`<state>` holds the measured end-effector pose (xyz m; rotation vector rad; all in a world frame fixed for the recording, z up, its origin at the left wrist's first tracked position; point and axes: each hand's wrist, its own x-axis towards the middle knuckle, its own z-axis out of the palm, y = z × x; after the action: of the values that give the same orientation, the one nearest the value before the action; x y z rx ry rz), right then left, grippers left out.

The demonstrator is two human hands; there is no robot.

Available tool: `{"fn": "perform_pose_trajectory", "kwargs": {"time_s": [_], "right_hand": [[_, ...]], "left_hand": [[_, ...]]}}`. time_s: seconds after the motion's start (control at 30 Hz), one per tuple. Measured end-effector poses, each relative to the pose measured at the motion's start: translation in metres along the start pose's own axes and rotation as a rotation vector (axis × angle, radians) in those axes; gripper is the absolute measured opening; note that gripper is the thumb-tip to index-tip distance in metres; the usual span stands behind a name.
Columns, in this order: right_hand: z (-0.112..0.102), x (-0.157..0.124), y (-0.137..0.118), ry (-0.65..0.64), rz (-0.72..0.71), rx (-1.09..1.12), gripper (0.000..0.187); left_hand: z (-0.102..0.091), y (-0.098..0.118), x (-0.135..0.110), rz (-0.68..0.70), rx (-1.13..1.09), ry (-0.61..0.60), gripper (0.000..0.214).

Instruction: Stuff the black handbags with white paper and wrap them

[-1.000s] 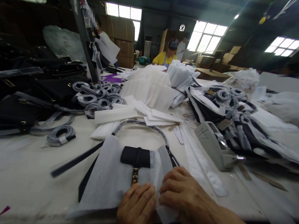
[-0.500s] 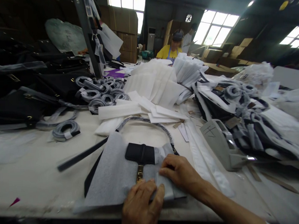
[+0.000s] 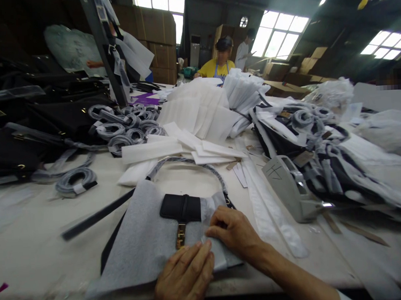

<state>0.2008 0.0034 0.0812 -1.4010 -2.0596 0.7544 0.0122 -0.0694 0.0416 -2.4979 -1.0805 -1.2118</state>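
Note:
A black handbag lies on the worktable (image 3: 31,253) in front of me, its body mostly covered by a thin whitish wrapping sheet (image 3: 138,238). Its black flap tab (image 3: 181,208) and gold clasp (image 3: 181,235) show through the gap in the sheet. The handle (image 3: 206,166), wrapped in clear film, arches away from me. My left hand (image 3: 185,276) lies flat over the lower front of the bag, just below the clasp, fingers stretched out. With curled fingers, my right hand (image 3: 236,233) pinches the wrapping sheet at the bag's right side.
White foam sheets (image 3: 198,110) are piled behind the bag. A grey tape dispenser (image 3: 286,186) stands to the right, near wrapped black bags (image 3: 322,161). Coiled straps (image 3: 76,181) and black bags (image 3: 15,150) lie left. Across the table sits a person in yellow (image 3: 218,68).
My left hand has flattened on the sheet, its thumb no longer spread apart. The right hand stays at the bag's right side with curled fingers. The view has shifted slightly to the right.

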Motion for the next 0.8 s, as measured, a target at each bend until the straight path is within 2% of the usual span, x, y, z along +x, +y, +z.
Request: {"fn": "perform_pose_trajectory", "kwargs": {"time_s": [0.2,0.3,0.47,0.57,0.63,0.7,0.8], "right_hand": [[0.000,0.002,0.000,0.001,0.059,0.061,0.012],[-0.002,0.004,-0.001,-0.019,0.128,0.030,0.013],[0.001,0.008,-0.005,-0.008,0.129,-0.038,0.014],[-0.007,0.007,-0.006,0.027,0.148,0.123,0.012],[-0.027,0.002,0.000,0.113,0.187,0.275,0.014],[-0.061,-0.010,0.014,0.296,0.242,0.325,0.024],[-0.126,-0.038,0.046,0.626,0.354,0.161,0.040]], "left_hand": [[-0.004,0.002,0.004,0.019,-0.007,0.019,0.038],[-0.004,0.004,0.006,-0.003,-0.015,0.023,0.036],[-0.002,0.007,0.008,0.003,0.035,0.043,0.026],[-0.003,0.008,0.010,0.001,0.042,0.070,0.025],[-0.003,0.007,0.010,-0.002,0.037,0.080,0.025],[-0.003,0.003,0.007,0.023,0.052,0.070,0.026],[-0.001,-0.006,0.004,0.103,0.110,0.030,0.026]]}}
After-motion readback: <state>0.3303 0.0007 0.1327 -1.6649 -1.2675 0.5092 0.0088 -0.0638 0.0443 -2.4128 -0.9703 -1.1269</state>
